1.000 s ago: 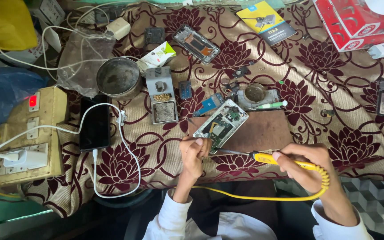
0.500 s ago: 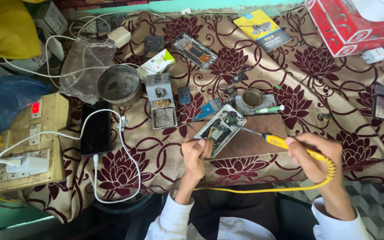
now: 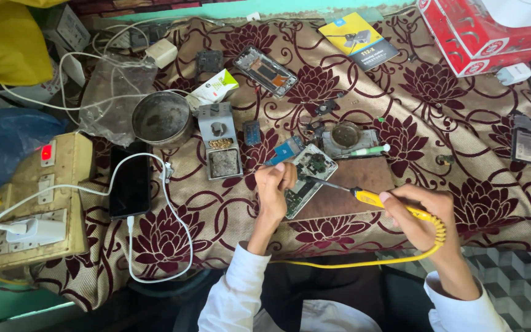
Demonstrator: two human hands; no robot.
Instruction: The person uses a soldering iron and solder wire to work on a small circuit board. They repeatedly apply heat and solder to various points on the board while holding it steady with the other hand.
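My left hand (image 3: 276, 184) pinches the edge of an opened phone (image 3: 307, 175) with its circuit board showing. It lies tilted on a brown wooden board (image 3: 351, 193). My right hand (image 3: 422, 212) grips a yellow soldering iron (image 3: 376, 200). Its thin metal tip reaches left onto the phone's board, close to my left fingers. A coiled yellow cord (image 3: 364, 261) runs from the iron around my right wrist and across my lap.
A grey soldering stand (image 3: 221, 147), a round metal bowl (image 3: 162, 117), a black phone on a white charging cable (image 3: 129, 184), a switchboard box (image 3: 38, 203), another opened phone (image 3: 265, 69), a green-tipped tool (image 3: 367, 149) and red boxes (image 3: 480, 34) lie on the flowered cloth (image 3: 474, 123).
My right hand has brought the soldering iron up and leftward until its tip rests on the phone's board. My left hand has shifted slightly along the phone's edge.
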